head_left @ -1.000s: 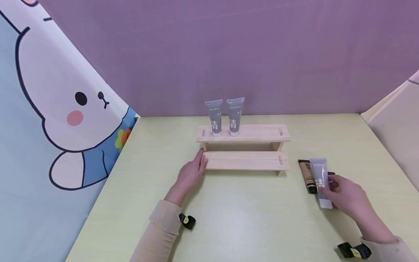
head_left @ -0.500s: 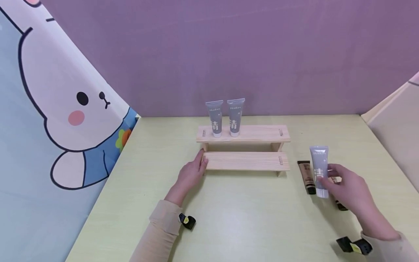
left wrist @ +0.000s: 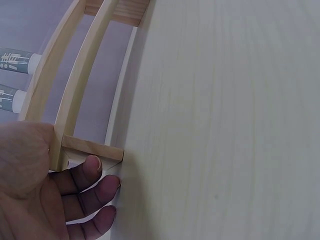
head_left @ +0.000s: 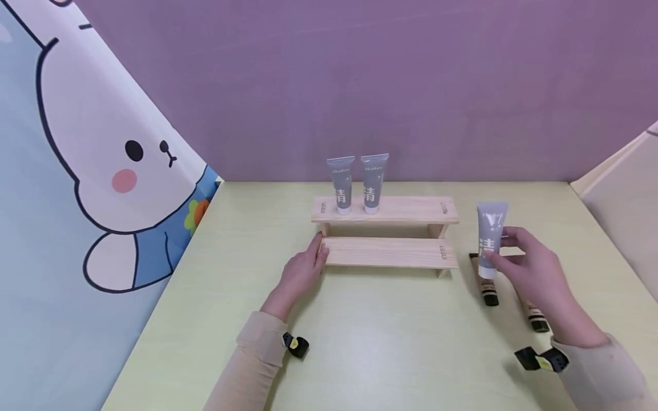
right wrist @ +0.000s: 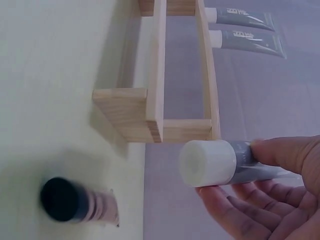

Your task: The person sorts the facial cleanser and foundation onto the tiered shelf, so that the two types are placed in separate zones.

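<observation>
A small two-tier wooden rack (head_left: 388, 252) stands on the table. My left hand (head_left: 300, 275) grips the left end of its lower shelf, and in the left wrist view the fingers (left wrist: 86, 200) curl beside that end. My right hand (head_left: 540, 273) pinches a grey squeeze tube (head_left: 490, 235) between thumb and fingers. The tube is in the air right of the rack, upright with its white cap (right wrist: 207, 163) down. On the upper shelf two similar grey tubes (head_left: 343, 184) stand side by side on their caps, towards the left end.
Two brown tubes with black caps lie on the table at the right: one brown tube (head_left: 489, 292) below the held tube, another brown tube (head_left: 536, 317) partly behind my right hand. A purple cloth (head_left: 411, 85) rises behind the table (head_left: 390, 342).
My right hand has lifted the grey tube off the brown tubes and moved it up, away from me and slightly left. My left hand keeps its grip on the rack.
</observation>
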`<state>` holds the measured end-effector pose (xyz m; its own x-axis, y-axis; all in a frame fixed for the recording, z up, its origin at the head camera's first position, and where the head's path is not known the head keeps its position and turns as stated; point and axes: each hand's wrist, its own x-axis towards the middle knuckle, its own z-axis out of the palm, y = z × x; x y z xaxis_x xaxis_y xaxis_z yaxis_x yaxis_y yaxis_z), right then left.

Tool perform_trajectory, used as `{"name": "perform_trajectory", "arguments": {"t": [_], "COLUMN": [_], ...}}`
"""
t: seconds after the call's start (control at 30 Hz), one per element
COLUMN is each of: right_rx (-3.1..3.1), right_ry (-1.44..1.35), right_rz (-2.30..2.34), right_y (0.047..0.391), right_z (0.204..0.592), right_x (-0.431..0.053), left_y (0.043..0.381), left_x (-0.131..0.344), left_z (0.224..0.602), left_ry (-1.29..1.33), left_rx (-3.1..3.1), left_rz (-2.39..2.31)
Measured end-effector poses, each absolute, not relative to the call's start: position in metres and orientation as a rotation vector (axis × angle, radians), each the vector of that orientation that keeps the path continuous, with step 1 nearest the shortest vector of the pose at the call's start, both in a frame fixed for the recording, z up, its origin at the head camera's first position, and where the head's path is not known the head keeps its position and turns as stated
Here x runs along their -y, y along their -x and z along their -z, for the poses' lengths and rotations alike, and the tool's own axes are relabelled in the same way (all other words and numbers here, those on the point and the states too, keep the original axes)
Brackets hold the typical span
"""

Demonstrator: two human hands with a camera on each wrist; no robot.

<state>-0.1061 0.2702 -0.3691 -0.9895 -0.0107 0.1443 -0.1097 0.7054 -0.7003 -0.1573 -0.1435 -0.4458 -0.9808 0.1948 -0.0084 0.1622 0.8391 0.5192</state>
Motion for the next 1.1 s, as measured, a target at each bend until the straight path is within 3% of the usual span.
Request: {"name": "perform_trajectory", "arguments": {"t": [1.1], "right_rx": [2.451], "right_ry": [-0.383], "right_rz": [-1.547], "right_y": [0.182], "right_z": [0.341], "right_x": [-0.188], "left_y": [0.158], "left_x": [0.142], "left_z": [0.443], "left_ry": [-0.284], "left_rx": [-2.968], "left_rz": [-0.775]}}
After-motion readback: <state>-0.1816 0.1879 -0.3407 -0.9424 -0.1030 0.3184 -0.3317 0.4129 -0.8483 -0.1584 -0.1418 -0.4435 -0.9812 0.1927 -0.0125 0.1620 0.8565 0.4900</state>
